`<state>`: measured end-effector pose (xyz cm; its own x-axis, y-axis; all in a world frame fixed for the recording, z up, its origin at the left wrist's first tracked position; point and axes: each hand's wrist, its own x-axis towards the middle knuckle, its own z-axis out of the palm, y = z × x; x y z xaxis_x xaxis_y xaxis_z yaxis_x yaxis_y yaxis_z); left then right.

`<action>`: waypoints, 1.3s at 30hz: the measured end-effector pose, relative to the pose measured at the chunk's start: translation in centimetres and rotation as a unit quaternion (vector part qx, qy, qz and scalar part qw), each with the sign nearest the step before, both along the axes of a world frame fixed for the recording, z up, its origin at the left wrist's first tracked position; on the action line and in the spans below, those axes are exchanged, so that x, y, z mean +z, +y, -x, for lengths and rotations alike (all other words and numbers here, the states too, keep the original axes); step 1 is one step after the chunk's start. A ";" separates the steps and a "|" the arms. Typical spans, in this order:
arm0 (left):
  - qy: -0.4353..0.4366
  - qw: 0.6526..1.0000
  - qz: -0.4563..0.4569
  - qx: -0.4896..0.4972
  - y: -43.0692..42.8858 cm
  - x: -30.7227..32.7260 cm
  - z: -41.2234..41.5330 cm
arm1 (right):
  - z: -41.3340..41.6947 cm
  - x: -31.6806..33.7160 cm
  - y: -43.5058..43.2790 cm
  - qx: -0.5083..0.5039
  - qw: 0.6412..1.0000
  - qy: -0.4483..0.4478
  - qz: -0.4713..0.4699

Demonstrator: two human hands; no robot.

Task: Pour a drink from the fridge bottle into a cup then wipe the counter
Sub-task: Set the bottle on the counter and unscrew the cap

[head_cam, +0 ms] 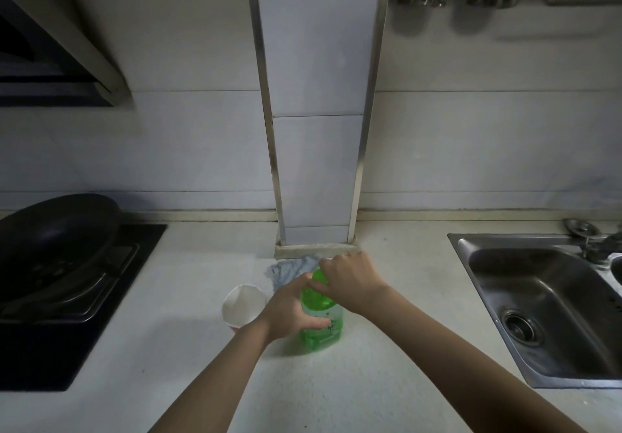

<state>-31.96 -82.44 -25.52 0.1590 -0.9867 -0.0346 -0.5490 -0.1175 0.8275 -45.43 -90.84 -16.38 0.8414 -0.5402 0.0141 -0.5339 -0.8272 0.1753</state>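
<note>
Your left hand [289, 311] is gripping the green bottle [321, 333], which is standing upright on the counter [387, 375] just beside the white paper cup [244, 304]. Your right hand [350, 279] is pinching its green cap [318, 276]. A blue-grey cloth [286, 271] is lying just behind.

Green bottle [321, 323] stands upright mid-counter [387, 358], L hand [292, 311] gripping its body, R hand [350, 279] curled over the cap [319, 278] — white cup [244, 304] just beside it on the left, w/ a grey-blue cloth [286, 271] behind, near the back edge at the tiled pillar [316, 163]. Black pan [54, 234] sits on the stove [67, 331] at the counter's left end; steel sink [545, 304] at the right end.
</note>
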 end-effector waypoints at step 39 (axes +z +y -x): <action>-0.009 1.000 -0.018 -0.010 0.1 0.4 0.3 | 0.0 2.2 -0.6 0.076 0.983 -0.050 -0.159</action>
<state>-32.21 -82.36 -25.09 0.1397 -0.9879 -0.0668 -0.5658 -0.1350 0.8134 -45.44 -91.44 -14.22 0.9161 -0.3981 -0.0481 -0.4007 -0.9036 -0.1516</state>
